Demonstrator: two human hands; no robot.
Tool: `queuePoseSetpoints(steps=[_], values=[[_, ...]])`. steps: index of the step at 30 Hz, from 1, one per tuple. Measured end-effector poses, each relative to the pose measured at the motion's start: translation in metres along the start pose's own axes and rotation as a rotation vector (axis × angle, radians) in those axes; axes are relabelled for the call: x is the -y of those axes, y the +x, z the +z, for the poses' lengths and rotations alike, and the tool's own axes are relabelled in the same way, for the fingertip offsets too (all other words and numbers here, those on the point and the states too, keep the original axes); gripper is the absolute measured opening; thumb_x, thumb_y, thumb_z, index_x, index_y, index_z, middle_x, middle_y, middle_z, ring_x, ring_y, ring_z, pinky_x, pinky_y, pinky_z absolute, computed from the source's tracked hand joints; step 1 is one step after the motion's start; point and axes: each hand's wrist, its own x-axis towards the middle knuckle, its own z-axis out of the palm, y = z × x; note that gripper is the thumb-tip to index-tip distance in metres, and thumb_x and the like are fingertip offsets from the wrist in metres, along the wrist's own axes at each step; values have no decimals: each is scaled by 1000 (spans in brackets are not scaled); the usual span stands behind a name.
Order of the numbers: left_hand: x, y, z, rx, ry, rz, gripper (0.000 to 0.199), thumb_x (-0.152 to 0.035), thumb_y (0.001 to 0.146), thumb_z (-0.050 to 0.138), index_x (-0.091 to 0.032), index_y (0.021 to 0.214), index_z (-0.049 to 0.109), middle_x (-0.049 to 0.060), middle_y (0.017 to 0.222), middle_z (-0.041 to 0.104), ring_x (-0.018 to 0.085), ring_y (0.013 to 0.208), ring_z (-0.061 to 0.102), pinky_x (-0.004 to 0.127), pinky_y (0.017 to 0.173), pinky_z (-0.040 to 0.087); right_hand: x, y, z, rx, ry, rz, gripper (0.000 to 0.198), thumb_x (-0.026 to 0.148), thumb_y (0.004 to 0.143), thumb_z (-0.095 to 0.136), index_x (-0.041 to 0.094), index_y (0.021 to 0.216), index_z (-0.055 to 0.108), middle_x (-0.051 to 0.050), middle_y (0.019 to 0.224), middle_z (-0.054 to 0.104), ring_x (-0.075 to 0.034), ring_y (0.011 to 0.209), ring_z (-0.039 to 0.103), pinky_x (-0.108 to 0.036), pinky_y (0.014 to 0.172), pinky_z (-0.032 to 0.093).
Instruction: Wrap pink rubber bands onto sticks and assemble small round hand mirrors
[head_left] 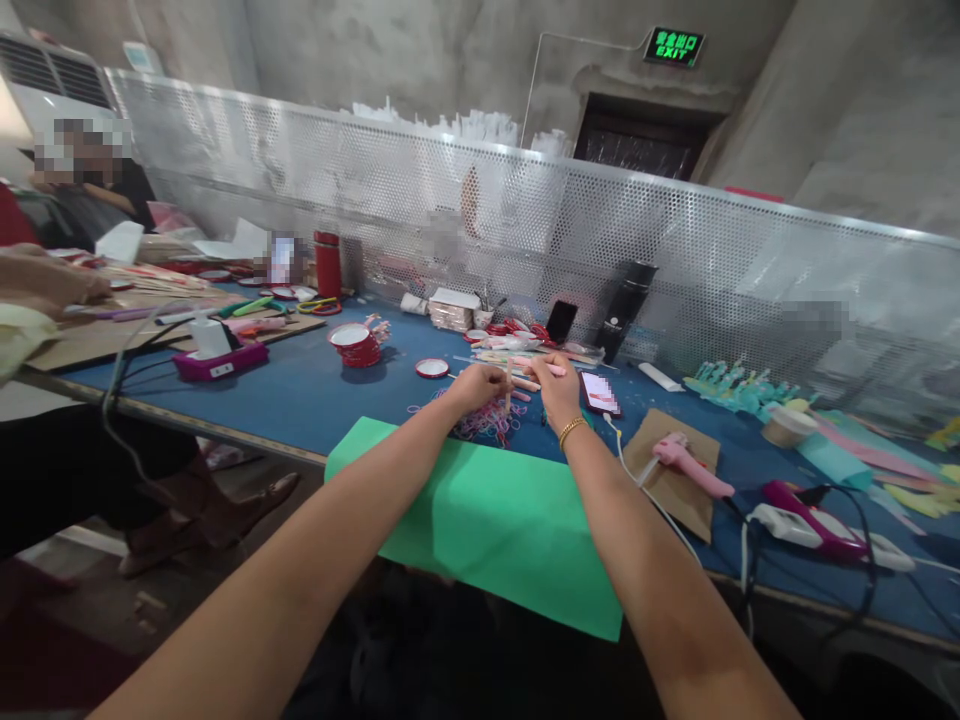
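My left hand point(481, 385) is closed in a pinch at a thin, pale upright strip point(509, 388). Just to the right, my right hand point(559, 392) is closed around a pink pen-like stick point(541, 366), whose far end reaches toward the strip. Whether the two touch I cannot tell. Under both hands lies a tangled pile of pink, purple and blue thin loops point(487, 420). A green sheet point(480, 510) hangs over the table's front edge beneath my forearms.
On the blue table point(292, 390) are stacked red-rimmed tins point(355, 346), a phone point(600, 393), a pink glue gun point(690, 465) on cardboard, and purple power strips point(821, 520) with cables. A perforated metal screen point(375, 190) runs behind. Another person point(90, 180) is at far left.
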Motion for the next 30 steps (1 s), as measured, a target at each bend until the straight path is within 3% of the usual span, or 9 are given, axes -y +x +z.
queuePoseSetpoints(steps=[4,9,14,18,23,25,30], values=[[-1,0,0,0,-1,-19,31,-44,73,60,-14,66,66,-1,61,57,11,58,45,24,55,31,1,1,-2,-49,1,19,21,41,73,64,21,73,59,1,66,67,-16,64,61,-29,65,49],[-6,-3,-2,-6,-33,-4,31,-43,71,62,-14,60,62,-2,58,54,10,57,43,24,55,31,2,0,-1,-6,13,6,20,41,73,64,21,71,59,1,66,66,-16,65,61,-28,65,49],[-4,-2,-1,-9,-39,-18,30,-43,72,62,-15,61,63,-3,55,53,10,54,42,24,53,29,3,3,-3,-84,-4,-4,20,40,73,63,21,73,60,2,64,65,-16,63,60,-28,63,48],[1,1,1,-31,-14,-13,31,-43,73,62,-15,60,61,-2,57,55,10,54,43,24,52,29,6,3,-3,-30,20,-8,25,44,74,62,20,80,65,0,67,65,-17,67,61,-30,65,50],[4,2,2,-29,-66,-7,25,-38,70,65,-15,78,68,-1,65,62,12,60,50,22,57,37,9,-1,0,1,10,19,28,42,67,70,19,84,67,-1,79,69,-17,74,62,-30,69,51],[4,2,2,-33,-81,-4,25,-37,69,66,-15,81,69,-1,66,63,12,62,51,22,58,38,9,-3,0,1,-6,16,25,40,67,69,19,81,66,-1,75,69,-16,70,62,-29,67,50],[6,3,3,-42,-78,2,23,-37,68,67,-14,66,64,-1,62,60,12,60,49,23,57,39,9,-2,-2,-3,-38,17,24,44,75,60,21,67,57,1,61,65,-15,59,59,-28,61,49]])
